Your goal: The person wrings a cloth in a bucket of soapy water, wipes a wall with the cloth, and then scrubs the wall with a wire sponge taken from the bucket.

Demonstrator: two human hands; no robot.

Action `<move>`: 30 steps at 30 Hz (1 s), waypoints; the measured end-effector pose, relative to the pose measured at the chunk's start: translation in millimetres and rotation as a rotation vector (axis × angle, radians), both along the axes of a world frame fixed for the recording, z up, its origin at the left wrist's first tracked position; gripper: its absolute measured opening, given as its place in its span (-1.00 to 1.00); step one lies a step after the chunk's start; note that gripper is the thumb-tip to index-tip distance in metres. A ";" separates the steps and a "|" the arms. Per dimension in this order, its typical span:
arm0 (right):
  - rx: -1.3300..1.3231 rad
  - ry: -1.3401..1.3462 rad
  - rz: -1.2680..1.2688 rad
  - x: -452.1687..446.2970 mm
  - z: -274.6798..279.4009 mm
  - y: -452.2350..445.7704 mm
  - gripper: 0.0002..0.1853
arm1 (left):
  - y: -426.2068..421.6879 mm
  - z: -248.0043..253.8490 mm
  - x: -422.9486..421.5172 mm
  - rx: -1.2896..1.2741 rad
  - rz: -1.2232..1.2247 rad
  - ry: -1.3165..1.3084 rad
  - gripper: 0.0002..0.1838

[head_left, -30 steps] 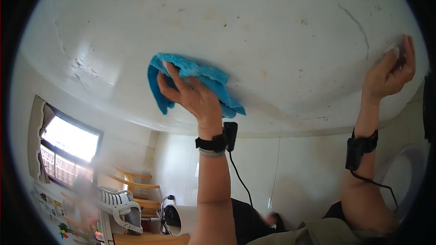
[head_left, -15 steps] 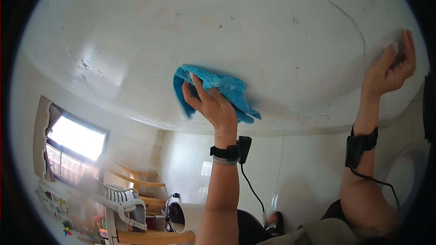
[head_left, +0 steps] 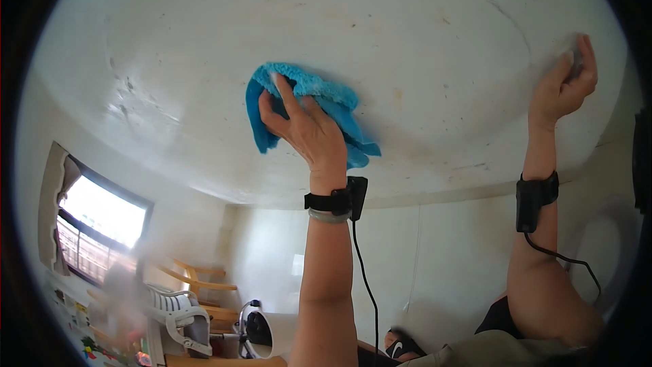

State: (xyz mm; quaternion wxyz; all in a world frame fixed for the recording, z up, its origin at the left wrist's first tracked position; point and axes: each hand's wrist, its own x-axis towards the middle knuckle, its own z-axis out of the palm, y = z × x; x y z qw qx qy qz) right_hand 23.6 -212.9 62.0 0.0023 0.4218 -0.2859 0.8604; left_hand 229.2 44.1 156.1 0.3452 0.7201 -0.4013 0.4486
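Note:
My left hand (head_left: 309,129) is pressed over a fluffy blue cloth (head_left: 339,95) against a white, scuffed wall (head_left: 421,47). Its fingers bend into the folds, and part of the cloth hangs out below the palm. Far to the right, my right hand (head_left: 564,88) is up at the wall with its fingers curled and close together. Something pale shows by its thumb tip, too blurred to tell whether it is held. Each wrist wears a black strap with a small device (head_left: 528,205) and a cable.
Light tiled floor (head_left: 326,251) runs below the wall. At the lower left are a window (head_left: 109,217), wooden chair parts (head_left: 204,285), a grey-white chair (head_left: 180,316) and a white cylindrical bin (head_left: 275,333). A sandalled foot (head_left: 402,345) is near the bottom edge.
The left hand and the blue cloth now appear higher and slightly left in view. The right hand also appears slightly up and left. The whole view has shifted somewhat.

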 end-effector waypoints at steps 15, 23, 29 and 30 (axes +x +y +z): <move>0.039 0.024 -0.014 8.9 5.1 12.1 -0.66 | 36.0 -21.0 31.7 -0.035 0.104 -0.017 -0.46; 0.023 0.088 -0.066 7.5 6.1 10.9 -0.67 | 25.1 20.2 30.6 -0.064 0.080 0.001 -0.45; 0.065 0.088 -0.075 10.1 2.8 9.3 -0.66 | 25.2 5.0 50.4 -0.052 0.192 -0.065 -0.43; 0.060 0.082 -0.062 10.6 2.1 9.1 -0.66 | 23.5 13.1 50.5 -0.048 0.189 -0.055 -0.43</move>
